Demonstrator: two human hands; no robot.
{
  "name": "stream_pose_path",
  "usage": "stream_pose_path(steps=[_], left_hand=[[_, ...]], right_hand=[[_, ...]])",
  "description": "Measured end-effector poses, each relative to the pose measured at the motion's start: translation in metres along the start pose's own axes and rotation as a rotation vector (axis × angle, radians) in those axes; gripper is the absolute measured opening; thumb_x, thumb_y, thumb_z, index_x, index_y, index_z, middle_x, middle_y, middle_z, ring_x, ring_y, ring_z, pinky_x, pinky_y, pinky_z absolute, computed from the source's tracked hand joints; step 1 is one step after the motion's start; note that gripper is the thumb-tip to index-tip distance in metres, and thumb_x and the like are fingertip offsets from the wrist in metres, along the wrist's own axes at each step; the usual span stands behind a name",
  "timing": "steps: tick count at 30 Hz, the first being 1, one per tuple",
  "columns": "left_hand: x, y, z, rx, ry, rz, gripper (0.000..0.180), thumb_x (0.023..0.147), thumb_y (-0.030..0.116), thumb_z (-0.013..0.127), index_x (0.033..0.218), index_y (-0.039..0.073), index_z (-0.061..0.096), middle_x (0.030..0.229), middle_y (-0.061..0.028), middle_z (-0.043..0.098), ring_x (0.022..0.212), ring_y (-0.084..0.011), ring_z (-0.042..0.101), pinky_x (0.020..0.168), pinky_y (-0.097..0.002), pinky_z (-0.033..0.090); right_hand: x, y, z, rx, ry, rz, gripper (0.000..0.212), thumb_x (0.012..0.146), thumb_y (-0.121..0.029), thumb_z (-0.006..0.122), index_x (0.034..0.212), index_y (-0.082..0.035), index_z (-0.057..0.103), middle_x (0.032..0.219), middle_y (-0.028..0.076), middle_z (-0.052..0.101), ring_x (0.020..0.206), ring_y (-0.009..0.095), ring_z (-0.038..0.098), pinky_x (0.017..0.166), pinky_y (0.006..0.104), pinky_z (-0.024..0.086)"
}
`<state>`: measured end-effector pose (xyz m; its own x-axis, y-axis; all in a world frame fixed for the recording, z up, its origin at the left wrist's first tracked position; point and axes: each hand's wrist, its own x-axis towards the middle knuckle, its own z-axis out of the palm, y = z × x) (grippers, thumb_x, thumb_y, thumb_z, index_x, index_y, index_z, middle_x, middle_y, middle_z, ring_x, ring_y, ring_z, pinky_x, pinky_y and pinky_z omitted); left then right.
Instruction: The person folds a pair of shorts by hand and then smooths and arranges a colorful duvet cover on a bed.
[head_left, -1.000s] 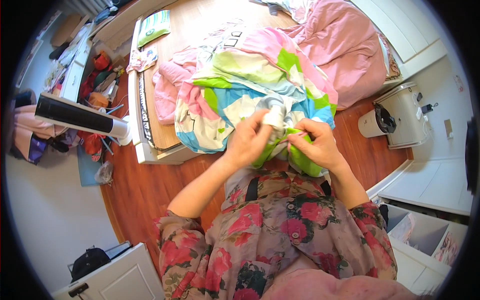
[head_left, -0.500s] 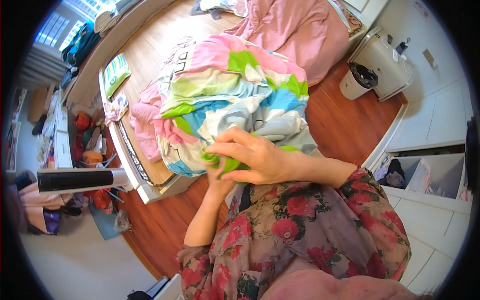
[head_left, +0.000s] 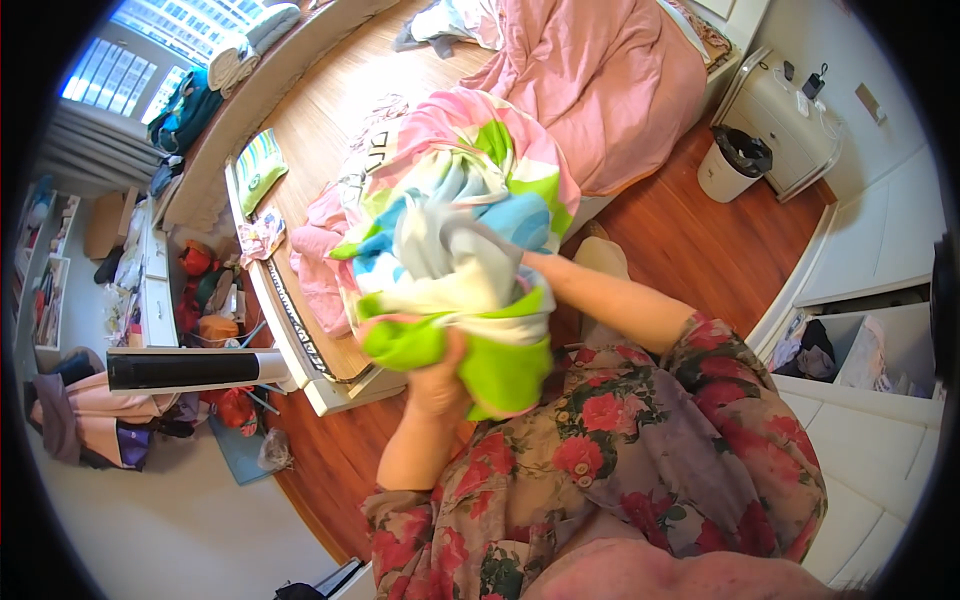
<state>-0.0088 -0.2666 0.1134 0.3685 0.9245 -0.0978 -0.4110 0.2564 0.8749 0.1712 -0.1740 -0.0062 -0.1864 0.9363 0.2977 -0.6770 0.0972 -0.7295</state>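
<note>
A big multicoloured duvet cover (head_left: 455,245), patterned in green, blue, grey, white and pink, lies bunched up on the front of the bed and hangs toward my body. My left hand (head_left: 440,385) is closed around its bright green, pink-trimmed edge, just in front of my floral shirt. My right forearm (head_left: 610,300) reaches in from the right, and past the wrist the folds cover my right hand, so its fingers are hidden. The grey and white folds around it are blurred by motion.
The bed's wooden board (head_left: 350,85) carries a pink sheet (head_left: 590,90) and a small green pillow (head_left: 262,180). To the right stands a lined trash bin (head_left: 728,175), with an open drawer (head_left: 850,365) nearer me. A black-and-white post (head_left: 190,369) juts in at left.
My right hand has gone from beside my left hand, at the green edge, forward into the folds. The cover is more gathered and pulled up, and the green edge spreads wider.
</note>
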Motion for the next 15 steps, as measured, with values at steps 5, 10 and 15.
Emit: stream_pose_path(steps=[5,10,15], left_hand=[[0.021,-0.020,-0.050,-0.182,-0.095,-0.072,0.062,0.082,0.023,0.068,0.133,0.007,0.037,0.126,-0.0102,0.050,0.114,-0.0272,0.050,0.100,-0.0434,0.039],[0.039,-0.058,-0.124,0.011,0.011,-0.168,0.065,0.086,0.042,0.059,0.136,0.007,0.033,0.134,-0.0100,0.042,0.119,-0.0237,0.045,0.099,-0.0424,0.038],[0.057,-0.143,-0.147,-0.186,0.158,-0.596,0.082,0.081,0.066,0.050,0.138,0.012,0.028,0.132,-0.0135,0.041,0.113,-0.0265,0.048,0.089,-0.0452,0.044]], right_hand=[[-0.048,0.020,-0.040,-0.673,-0.029,0.348,0.019,0.081,-0.006,0.057,0.098,-0.006,0.065,0.092,0.002,0.064,0.088,0.014,0.059,0.081,0.0283,0.046],[-0.098,-0.012,-0.068,-0.986,0.248,0.296,0.019,0.080,-0.007,0.058,0.098,-0.006,0.065,0.092,0.003,0.064,0.088,0.016,0.059,0.080,0.0290,0.047],[-0.138,-0.095,-0.030,-1.007,0.536,0.011,0.019,0.079,-0.008,0.059,0.098,-0.005,0.064,0.092,0.005,0.064,0.087,0.017,0.060,0.079,0.0297,0.047]])
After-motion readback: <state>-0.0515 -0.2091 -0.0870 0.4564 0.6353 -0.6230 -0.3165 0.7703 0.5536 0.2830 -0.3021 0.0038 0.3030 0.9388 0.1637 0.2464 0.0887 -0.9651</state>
